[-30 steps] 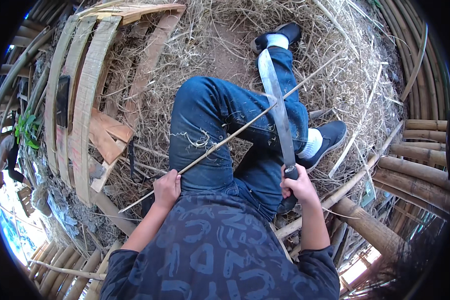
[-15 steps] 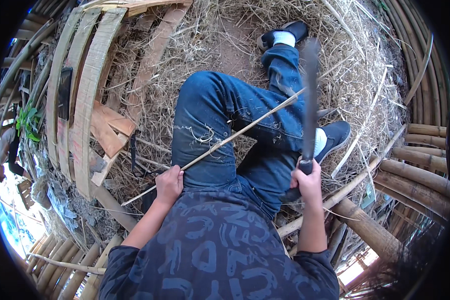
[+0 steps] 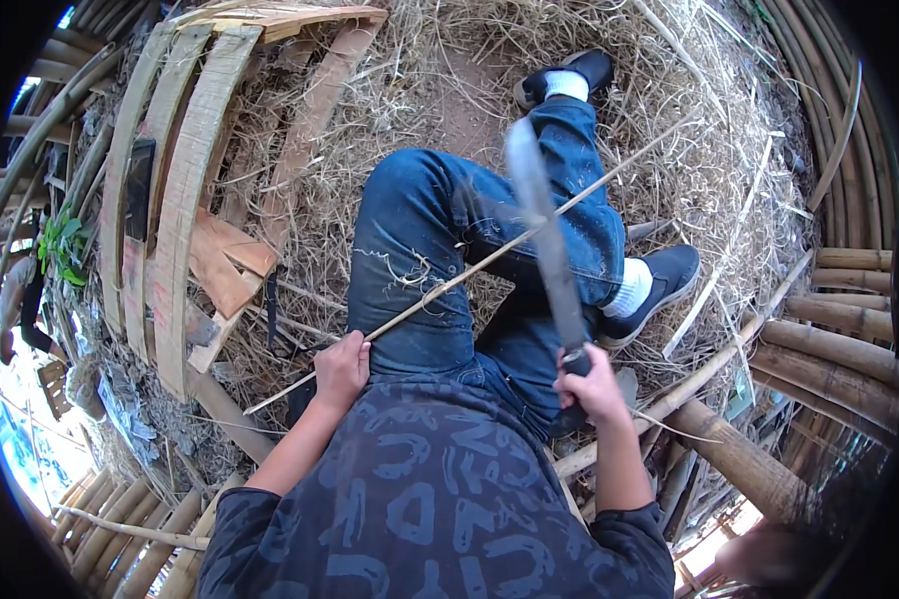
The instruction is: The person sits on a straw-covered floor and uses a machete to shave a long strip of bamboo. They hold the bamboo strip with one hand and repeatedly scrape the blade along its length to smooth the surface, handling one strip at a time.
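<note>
My left hand (image 3: pixel 343 370) is closed around a long, thin bamboo strip (image 3: pixel 448 284) beside my left thigh. The strip runs slantwise across my bent knee, from its pointed near end at lower left toward the upper right. In my right hand (image 3: pixel 591 384) is the dark handle of a long-bladed machete (image 3: pixel 550 248). Its blade, slightly blurred, points away from me and crosses over the strip above my lower leg. Whether the edge touches the strip I cannot tell. Pale curled shavings (image 3: pixel 400 265) lie on my jeans.
A slatted wooden crate (image 3: pixel 195 180) with a dark flat object inside stands at left. Dry shavings (image 3: pixel 669 180) cover the ground ahead. Bamboo poles (image 3: pixel 739 464) lie at right and stacked bamboo (image 3: pixel 819 110) forms a wall. Another person (image 3: pixel 20 299) shows at the far left edge.
The machete has swung leftward, from right of the strip to across it, and my right hand moved slightly left and down. My left hand keeps its place on the strip.
</note>
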Demonstrator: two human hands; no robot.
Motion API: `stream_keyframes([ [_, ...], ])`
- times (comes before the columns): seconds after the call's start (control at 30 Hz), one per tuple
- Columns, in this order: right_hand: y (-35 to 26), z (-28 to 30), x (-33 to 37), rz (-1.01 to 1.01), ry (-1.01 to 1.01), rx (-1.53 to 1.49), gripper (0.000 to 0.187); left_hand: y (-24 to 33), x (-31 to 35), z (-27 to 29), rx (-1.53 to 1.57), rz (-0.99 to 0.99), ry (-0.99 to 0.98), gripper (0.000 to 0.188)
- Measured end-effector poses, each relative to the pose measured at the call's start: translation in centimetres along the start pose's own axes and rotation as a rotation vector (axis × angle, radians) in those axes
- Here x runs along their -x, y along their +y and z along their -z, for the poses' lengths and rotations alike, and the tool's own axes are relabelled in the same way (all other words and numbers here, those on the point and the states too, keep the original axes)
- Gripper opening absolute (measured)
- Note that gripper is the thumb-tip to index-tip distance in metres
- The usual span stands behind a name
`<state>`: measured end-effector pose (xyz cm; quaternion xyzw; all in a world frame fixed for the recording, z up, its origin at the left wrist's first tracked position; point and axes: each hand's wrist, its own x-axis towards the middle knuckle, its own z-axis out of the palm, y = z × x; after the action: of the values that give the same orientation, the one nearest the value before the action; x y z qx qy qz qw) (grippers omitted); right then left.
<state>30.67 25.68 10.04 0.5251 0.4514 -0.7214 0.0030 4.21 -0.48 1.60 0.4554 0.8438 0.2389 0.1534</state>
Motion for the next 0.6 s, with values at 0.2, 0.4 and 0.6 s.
stream_keyframes([
  [0.2, 0.1, -1.6, 0.0, 0.194, 0.214, 0.407, 0.023, 0.2, 0.2, 0.0, -0.008, 0.025, -0.018, 0.013],
  [0.4, 2.0, -1.8, 0.4, 0.057, -0.089, 0.422, 0.037, 0.2, 0.5, 0.2, -0.002, 0.031, -0.011, 0.014],
  [0.6, 1.9, -1.0, 0.4, -0.119, -0.227, 0.039, 0.028, 0.1, 0.3, 0.0, 0.029, 0.025, 0.031, 0.016],
])
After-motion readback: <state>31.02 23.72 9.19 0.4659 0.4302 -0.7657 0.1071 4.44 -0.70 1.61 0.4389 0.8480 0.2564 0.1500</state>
